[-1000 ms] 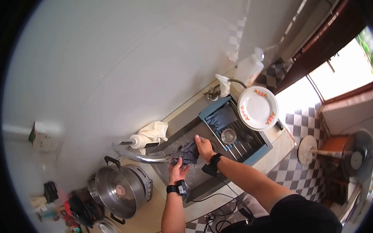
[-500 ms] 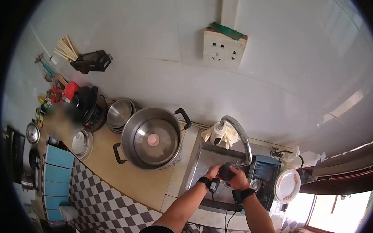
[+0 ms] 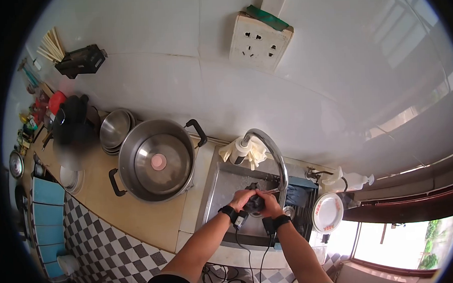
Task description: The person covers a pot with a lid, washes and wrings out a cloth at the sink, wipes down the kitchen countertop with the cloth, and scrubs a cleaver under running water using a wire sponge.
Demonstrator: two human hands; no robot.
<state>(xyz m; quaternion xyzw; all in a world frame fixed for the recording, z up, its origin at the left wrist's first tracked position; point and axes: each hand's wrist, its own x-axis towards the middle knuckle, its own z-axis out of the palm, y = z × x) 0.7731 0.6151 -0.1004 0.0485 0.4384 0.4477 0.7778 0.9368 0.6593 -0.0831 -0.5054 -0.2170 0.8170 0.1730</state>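
Both of my hands are over the sink, pressed around a bunched dark cloth. My left hand grips its left side, and my right hand closes on its right side with the fingers near those of the left. The curved metal faucet arches over from behind, its spout end beside the cloth, and water splashes just behind my fingers. Black bands with small devices and cables are on both wrists.
A large steel pot stands left of the sink, with stacked metal bowls behind it. Right of the sink are a drying rack and a flowered white plate. Pale gloves hang behind the faucet.
The view has swung left, bringing the pot, wall socket and counter into sight. My hands have come closer together, and the cloth is now squeezed into a compact bundle between them.
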